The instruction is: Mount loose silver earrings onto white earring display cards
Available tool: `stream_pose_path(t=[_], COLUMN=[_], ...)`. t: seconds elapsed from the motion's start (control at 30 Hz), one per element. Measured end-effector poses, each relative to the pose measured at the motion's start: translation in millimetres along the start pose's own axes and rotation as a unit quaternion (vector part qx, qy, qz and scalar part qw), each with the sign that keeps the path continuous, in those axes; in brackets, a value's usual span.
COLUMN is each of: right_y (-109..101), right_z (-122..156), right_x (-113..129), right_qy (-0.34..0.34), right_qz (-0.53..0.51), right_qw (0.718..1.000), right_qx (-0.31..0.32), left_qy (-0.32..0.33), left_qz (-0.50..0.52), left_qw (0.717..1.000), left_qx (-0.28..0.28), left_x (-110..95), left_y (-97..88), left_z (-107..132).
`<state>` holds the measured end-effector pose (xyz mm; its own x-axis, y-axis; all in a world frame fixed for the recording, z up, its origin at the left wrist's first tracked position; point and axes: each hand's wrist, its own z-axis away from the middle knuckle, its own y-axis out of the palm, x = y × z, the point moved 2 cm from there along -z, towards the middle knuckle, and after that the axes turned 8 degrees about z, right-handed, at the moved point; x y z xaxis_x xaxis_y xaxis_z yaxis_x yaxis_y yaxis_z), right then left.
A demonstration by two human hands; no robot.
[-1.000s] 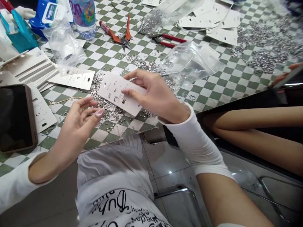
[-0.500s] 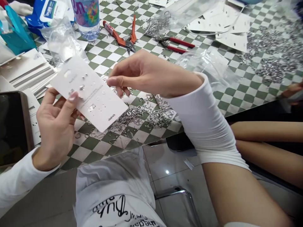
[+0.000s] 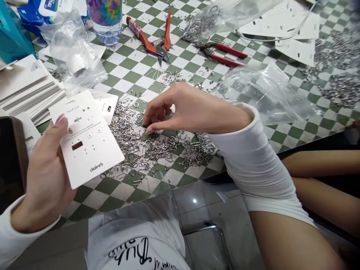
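My left hand [image 3: 49,180] grips a white earring card [image 3: 94,150] printed "claire's", the thumb pressing on its face. Small metal studs and a little silver piece sit in its upper part; lower down are small holes and a rectangular slot. Above the heap of silver earring pieces [image 3: 126,129] on the table is my right hand [image 3: 168,112]. Its fingers are curled, with a small gap between thumb and forefinger and nothing visible in it. Another white card [image 3: 108,107] lies behind the held one.
Orange-handled cutters [image 3: 153,47] and red-handled pliers [image 3: 222,54] lie beyond my hands. A water bottle [image 3: 105,22], a stack of cards [image 3: 25,90], plastic bags [image 3: 258,90] and a dark-screened device [image 3: 11,161] surround the work. More metal pieces [image 3: 341,90] are heaped at right, near another person's arm [image 3: 317,161].
The card in my left hand has moved left and down, its print now turned clearly towards me. My right hand has left the card's edge and come lower over the metal pieces.
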<state>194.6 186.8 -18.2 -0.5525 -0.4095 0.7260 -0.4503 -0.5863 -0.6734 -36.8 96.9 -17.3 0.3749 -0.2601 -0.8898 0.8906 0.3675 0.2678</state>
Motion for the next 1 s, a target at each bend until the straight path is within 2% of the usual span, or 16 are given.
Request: stream_pose_path(t=[0.1,0.3,0.43,0.53,0.73,1.0], right_y=[3,16,16,9,5,5], right_z=[-1,-4,-4,-1,1,3], right_x=[5,10,8,7,9,13], right_qy=[-0.016,-0.028,-0.049,-0.039,-0.011,-0.015], right_qz=[0.004,0.026,0.036,0.021,-0.008,0.003], right_qw=[1.000,0.999,0.998,0.999,1.000,1.000], right_qx=[-0.010,0.001,0.023,0.017,0.005,-0.004], left_qy=[-0.034,-0.034,-0.026,-0.030,-0.027,-0.047], left_qz=[0.011,-0.007,0.005,0.007,0.008,0.016], left_qw=[0.999,0.999,0.999,0.999,1.000,0.999], left_qx=[-0.036,-0.039,-0.042,-0.038,0.012,0.004], left_x=[1,1,0,2,10,10], left_y=[-0.6,1.3,2.8,0.0,-7.6,-9.8], left_z=[0,2,1,0,-3,-2])
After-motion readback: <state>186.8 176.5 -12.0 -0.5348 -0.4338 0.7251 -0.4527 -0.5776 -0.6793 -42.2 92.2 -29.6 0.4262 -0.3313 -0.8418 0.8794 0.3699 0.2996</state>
